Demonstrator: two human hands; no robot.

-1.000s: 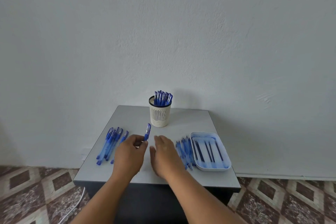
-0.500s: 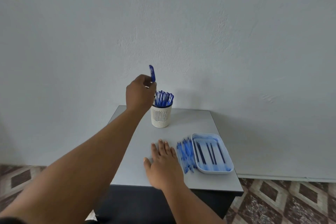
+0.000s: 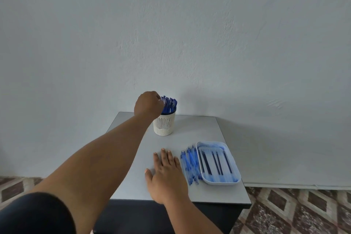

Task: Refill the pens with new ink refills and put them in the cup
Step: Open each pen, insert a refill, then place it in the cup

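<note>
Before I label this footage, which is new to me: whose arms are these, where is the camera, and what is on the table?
No machine here: a person wears one camera on the head, looking down at their own arms. The left hand reaches to the white cup full of blue pens; its fingers are hidden, so I cannot tell whether it holds one. The right hand lies flat on the grey table, beside loose pens and a tray of refills.

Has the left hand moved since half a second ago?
Yes. The left hand has come down: it was raised above the cup holding a pen, and now sits at the cup's rim beside the pens.
</note>
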